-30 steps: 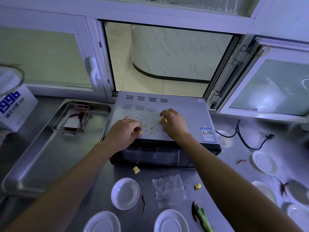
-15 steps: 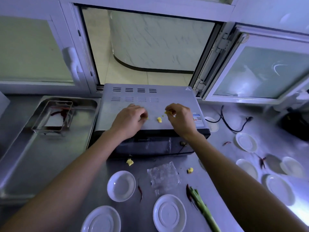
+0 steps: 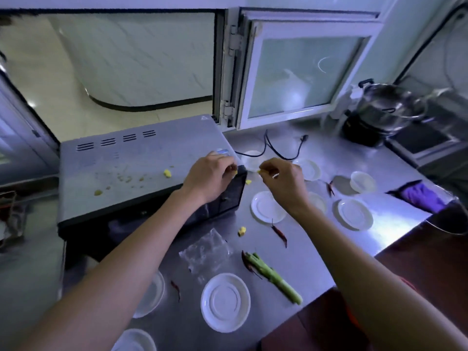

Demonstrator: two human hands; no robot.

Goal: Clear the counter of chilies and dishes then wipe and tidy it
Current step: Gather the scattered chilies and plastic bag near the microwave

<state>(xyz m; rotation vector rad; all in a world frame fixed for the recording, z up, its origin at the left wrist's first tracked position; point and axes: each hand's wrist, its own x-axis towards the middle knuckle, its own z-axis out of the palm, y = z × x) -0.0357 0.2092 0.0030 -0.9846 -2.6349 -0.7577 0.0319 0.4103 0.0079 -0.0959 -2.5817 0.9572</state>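
My left hand [image 3: 209, 177] hovers over the right front corner of the grey microwave [image 3: 121, 171], fingers curled round a small yellow food bit. My right hand [image 3: 283, 182] is to the right, above the steel counter [image 3: 311, 252], pinching another yellow bit. One yellow chunk [image 3: 167, 173] and crumbs lie on the microwave top. Two more yellow chunks lie on the counter [image 3: 241, 231] [image 3: 248, 182]. Red dried chilies [image 3: 279, 233] [image 3: 330, 188] [image 3: 176, 288] lie among several white saucers [image 3: 225, 301] [image 3: 355, 214] [image 3: 266, 206].
A green stalk [image 3: 273, 276] and a clear plastic bag [image 3: 205, 252] lie on the counter's front. A black power cord [image 3: 278, 148] trails behind the saucers. A steel pot [image 3: 387, 110] stands at the back right and a purple cloth [image 3: 421, 196] lies near the right edge.
The view has swung right. Both hands moved right off the middle of the microwave top, each carrying a yellow bit; the right hand is now over the counter.
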